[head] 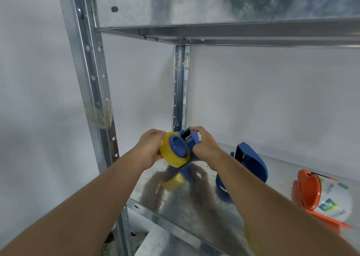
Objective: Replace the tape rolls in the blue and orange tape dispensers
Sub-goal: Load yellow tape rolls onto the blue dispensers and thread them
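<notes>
left hand (150, 148): fingers are curled round the yellowish tape roll (172, 154) from its left side; roll is gripped, held in the air above the shelf.
right hand (204, 146): blue dispenser (191, 138) is pinched at its upper frame, thumb and fingers closed on it; also held off the shelf.
tape roll: seated on the blue hub (178, 146) of the held dispenser, face turned toward the camera; its lower edge is clear of the shelf surface, reflection seen beneath.
second blue dispenser (251, 162): lies on the shelf just right of the right forearm, partly hidden by it; whether touched by the arm cannot be told.
orange dispenser (309, 189): set on the shelf far right, well apart from both hands; a labelled clear roll (335, 199) is loaded in it.
metal shelf (175, 203): front lip runs diagonally under the forearms; bare sheet is seen below the hands and between the two blue dispensers.
upper shelf (224, 31): well above the hands, open room between.
left upright (91, 92): perforated post stands just left of the left hand; back post (181, 88) is seen directly behind the held dispenser.
</notes>
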